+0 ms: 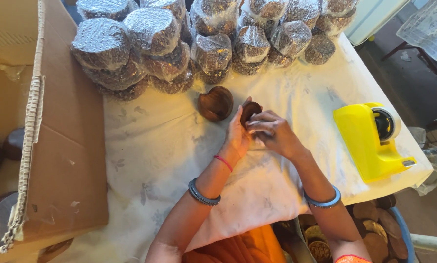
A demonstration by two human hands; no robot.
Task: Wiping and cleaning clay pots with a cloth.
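1. Head view, looking down over a table draped in a pale flower-print cloth (155, 146), both hands meeting at its middle.
2. Left hand (237, 136) upright on its edge, fingers curled narrow around a small dark wooden piece (250, 110), thumb tip showing just above it.
3. Right hand (274, 132) pressed against the left, fingertips (257, 124) bunched close on the lower side of the same piece; impossible to tell how much of the grip belongs to which hand.
4. Thin red thread and a grey bangle on the left wrist, a matching grey bangle on the right forearm.
5. Just beyond the left fingers, a dark heart-shaped wooden bowl (215, 103), lying flat on the cloth, near but not touching the held piece.
6. Farther past the fingertips, a heap of round bundles wrapped in bubble film (199, 39), stacked along the far edge of the table.
7. Well out from the right hand, a yellow tape dispenser (372, 141) near the table's edge.
8. Well out from the left hand, an open cardboard box (58, 146) with its flap raised.
9. Below the right forearm, off the table, a blue-rimmed tub of brown wooden discs (374, 229).
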